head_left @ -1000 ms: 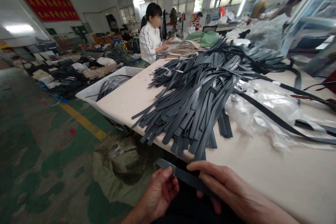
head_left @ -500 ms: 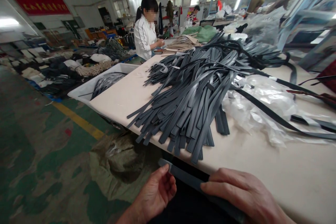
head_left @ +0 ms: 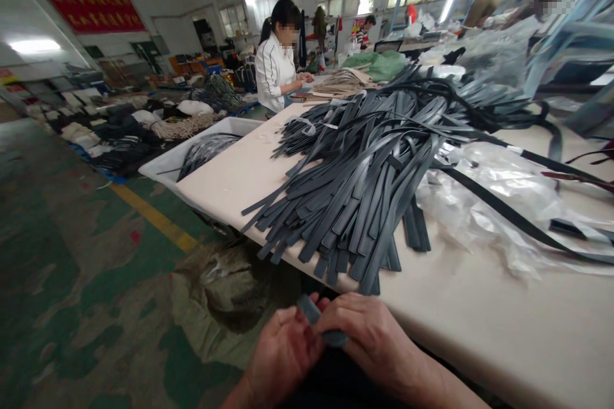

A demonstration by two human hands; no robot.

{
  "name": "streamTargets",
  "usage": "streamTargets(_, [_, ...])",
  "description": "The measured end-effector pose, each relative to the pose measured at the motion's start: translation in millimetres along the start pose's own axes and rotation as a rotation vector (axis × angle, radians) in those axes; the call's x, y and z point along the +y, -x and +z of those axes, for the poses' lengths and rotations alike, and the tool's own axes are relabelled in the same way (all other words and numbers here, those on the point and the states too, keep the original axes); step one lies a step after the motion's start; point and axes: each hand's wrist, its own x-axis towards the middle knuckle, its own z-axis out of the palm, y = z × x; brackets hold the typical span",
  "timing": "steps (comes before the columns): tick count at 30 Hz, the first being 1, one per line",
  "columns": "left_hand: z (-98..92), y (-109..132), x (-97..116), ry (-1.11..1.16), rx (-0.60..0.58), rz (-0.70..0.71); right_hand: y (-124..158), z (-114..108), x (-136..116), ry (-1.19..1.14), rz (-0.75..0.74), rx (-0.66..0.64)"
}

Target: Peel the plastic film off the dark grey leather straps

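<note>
left hand (head_left: 283,351) + right hand (head_left: 364,335) — now together, both grips closed on strap (head_left: 311,312) | strap pile (head_left: 364,185) unmoved

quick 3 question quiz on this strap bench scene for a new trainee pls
1. True or false: both hands grip the same dark strap.
2. Where is the white bin? A) on the table B) beside the table's far-left edge, lower down C) under the plastic wrap
3. What lies on the table just right of the strap pile?

Key
1. True: the left hand and right hand meet on it, below the table's near edge.
2. B; it holds more dark straps.
3. Crumpled clear plastic wrap, with a few long straps across it.
</note>
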Motion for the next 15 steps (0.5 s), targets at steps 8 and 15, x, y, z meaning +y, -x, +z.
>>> streamTargets(8, [-75.3,-35,103,0.199,0.470,0.501,35,-13,-4,-0.166,0.239,-0.100])
streamTargets(15, [-28.5,16,161,-0.011,0.402,1.010,28,10,-8,-0.229,0.260,-0.059])
